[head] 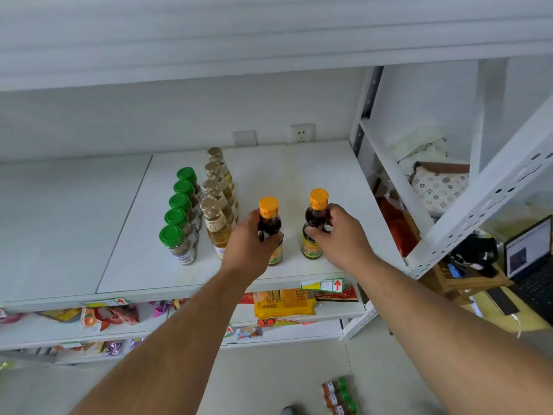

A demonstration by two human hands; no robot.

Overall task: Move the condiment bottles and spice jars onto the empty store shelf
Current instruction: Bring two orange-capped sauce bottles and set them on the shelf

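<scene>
Two dark sauce bottles with orange caps stand upright on the white shelf (299, 175). My left hand (250, 244) grips the left bottle (269, 218) around its body. My right hand (339, 235) grips the right bottle (316, 218) the same way. To the left stands a row of several green-capped spice jars (176, 239), and beside it a row of several gold-capped pale bottles (217, 226). The nearest gold-capped bottle is partly hidden behind my left hand.
Snack packets (284, 304) fill the lower shelves. More jars (339, 395) lie on the floor at the bottom. A white slotted upright (478, 199) slants at the right, with a laptop (528, 253) and a patterned bag (438, 187) beyond it.
</scene>
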